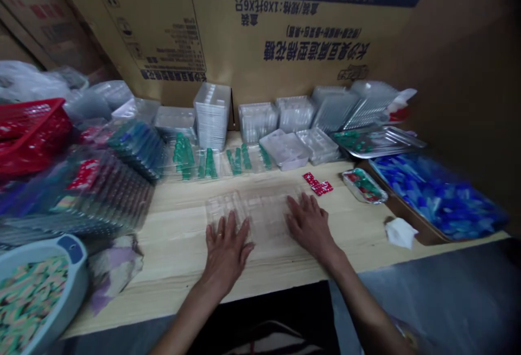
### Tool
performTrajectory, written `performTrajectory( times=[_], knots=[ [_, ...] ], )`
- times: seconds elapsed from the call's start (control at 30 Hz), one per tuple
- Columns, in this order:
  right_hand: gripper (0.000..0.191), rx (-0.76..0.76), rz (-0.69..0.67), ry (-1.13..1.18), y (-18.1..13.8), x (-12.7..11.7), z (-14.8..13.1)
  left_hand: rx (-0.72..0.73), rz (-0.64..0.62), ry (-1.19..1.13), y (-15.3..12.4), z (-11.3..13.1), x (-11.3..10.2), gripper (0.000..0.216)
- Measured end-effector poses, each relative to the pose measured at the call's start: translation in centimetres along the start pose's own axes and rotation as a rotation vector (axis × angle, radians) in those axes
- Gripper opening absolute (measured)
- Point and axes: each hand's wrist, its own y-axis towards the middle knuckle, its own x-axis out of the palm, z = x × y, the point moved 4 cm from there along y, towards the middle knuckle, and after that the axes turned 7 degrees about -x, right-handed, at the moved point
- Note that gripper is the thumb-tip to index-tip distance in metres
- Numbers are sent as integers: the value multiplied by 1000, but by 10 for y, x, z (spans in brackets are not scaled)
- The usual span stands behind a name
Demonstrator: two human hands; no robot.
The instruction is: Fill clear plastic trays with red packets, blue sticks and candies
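Two bare hands lie open in the head view, your left hand [226, 252] and your right hand [311, 227], palms down with the fingers spread, clenching and grasping nothing. Under and between them, one clear plastic tray [264, 224] sits flat on the pale wooden tabletop [175, 273], directly in front of you. To do this well, keep the pressure even across both palms, since the thin plastic looks likely to skid or buckle. One finger of your left hand wears one ring [220, 234].

Now count outward. Roughly five stacks of clear trays [256, 121] stand against one large cardboard carton [293, 35]. About four rows of green pieces [183, 155] lie in clear packaging ahead of your hands, and two or three small red cards [317, 184] lie beyond your right fingertips. To your right are one small tray of red and green pieces [364, 185], one brown tray of blue pieces [407, 224] and one crumpled white tissue [401, 233]. To your left are one red basket [32, 138] and one pale blue tub [77, 268].
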Motion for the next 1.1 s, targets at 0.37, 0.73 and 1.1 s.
performTrajectory(
  times=[0.37,0.73,1.1],
  knots=[
    [54,71,26,-7,-1,2,42,9,146,-93,26,51,15,62],
    [58,235,268,16,91,-76,89,126,447,-100,19,42,11,53],
    [44,65,239,69,100,-90,73,99,370,-51,14,-13,3,47]
  ],
)
